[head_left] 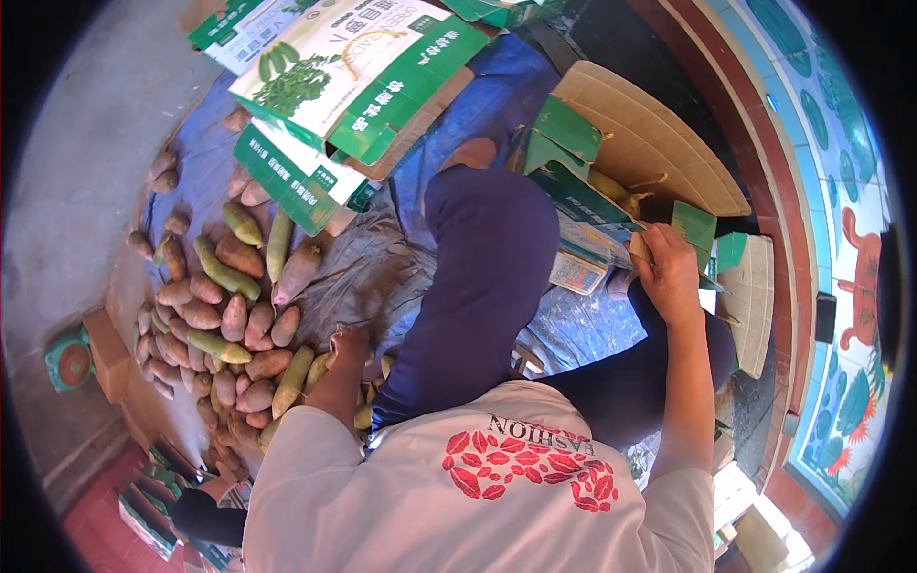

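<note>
My right hand (666, 272) is closed round the near edge of an open green-and-white carton (583, 215), its thumb and fingers on the cardboard. Inside that carton lie pale green radishes (616, 189), and its big brown flap (650, 138) stands raised behind. My left hand (350, 342) is low at the right side of a heap of sweet potatoes (234, 315). Its fingers look bent, but too little of them shows to tell what they hold, if anything. Long green radishes (224, 267) lie among the sweet potatoes, one (292, 380) close to my left forearm.
Green-and-white cartons (353, 72) are stacked at the far left on a blue tarp (511, 86). My bent knee (492, 229) rises between the heap and the open carton. A green round-faced scale (69, 361) stands at far left. A tiled, painted wall (841, 191) borders the right.
</note>
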